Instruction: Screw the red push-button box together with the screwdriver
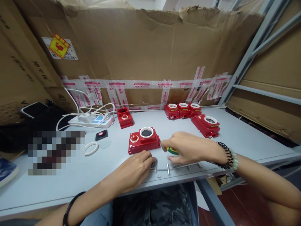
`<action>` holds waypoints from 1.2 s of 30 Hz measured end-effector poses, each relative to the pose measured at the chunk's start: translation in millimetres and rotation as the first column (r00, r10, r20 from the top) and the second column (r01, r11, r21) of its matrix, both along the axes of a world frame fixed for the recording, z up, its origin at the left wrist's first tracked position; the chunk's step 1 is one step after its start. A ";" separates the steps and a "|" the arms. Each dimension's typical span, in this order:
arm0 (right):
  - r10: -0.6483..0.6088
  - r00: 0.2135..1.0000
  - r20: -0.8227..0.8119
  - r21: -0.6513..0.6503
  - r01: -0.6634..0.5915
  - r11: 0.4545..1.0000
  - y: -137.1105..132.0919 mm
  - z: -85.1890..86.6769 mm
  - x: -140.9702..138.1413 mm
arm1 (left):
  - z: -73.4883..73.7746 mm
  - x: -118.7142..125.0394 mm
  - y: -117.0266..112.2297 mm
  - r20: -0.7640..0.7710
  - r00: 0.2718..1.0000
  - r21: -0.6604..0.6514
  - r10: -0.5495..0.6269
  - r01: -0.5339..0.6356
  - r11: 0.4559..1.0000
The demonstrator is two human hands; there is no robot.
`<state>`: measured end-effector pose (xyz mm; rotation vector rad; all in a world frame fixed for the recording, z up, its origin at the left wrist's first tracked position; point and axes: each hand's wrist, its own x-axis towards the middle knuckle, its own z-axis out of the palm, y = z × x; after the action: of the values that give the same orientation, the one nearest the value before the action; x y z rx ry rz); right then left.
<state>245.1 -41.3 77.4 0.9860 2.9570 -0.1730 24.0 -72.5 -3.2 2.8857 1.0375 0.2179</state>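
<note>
A red box (144,142) with a white ring and a small red button on top sits on the pale table (235,138), just beyond both hands. My left hand (135,169) lies knuckles up near the table's front edge, its fingers curled over something small that I cannot make out. My right hand (188,147) is closed on a green and yellow tool handle (172,151) beside the box's right end. Small metal parts (175,168) lie under and between the hands.
Another red box (124,117) stands behind, and several more (183,110) sit at the back right. A white power strip with cables (91,121), a loose white ring (91,148) and a small black part (101,135) lie to the left. Cardboard walls the back; a metal rack stands on the right.
</note>
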 end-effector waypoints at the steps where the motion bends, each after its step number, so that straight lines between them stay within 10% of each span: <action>1: -0.005 0.998 0.060 -0.016 0.006 1.000 -1.2 -2.4 4.2 | 0.3 -1.2 -1.9 0.024 1.000 -0.020 -0.003 0.003 1.000; 29: -0.051 0.979 0.196 -0.056 0.063 0.996 -7.9 -35.4 14.1 | -19.4 -13.3 -5.4 0.278 0.956 -0.233 0.096 -0.030 0.972; 36: -0.119 0.993 0.025 0.032 0.118 0.993 -0.7 -10.3 15.9 | 8.6 -24.7 11.0 0.430 0.899 0.064 0.081 -0.120 0.991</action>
<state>261.0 -42.0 67.0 1.1587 2.8862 -0.1157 -0.8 -61.4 5.4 2.6678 1.1088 0.8791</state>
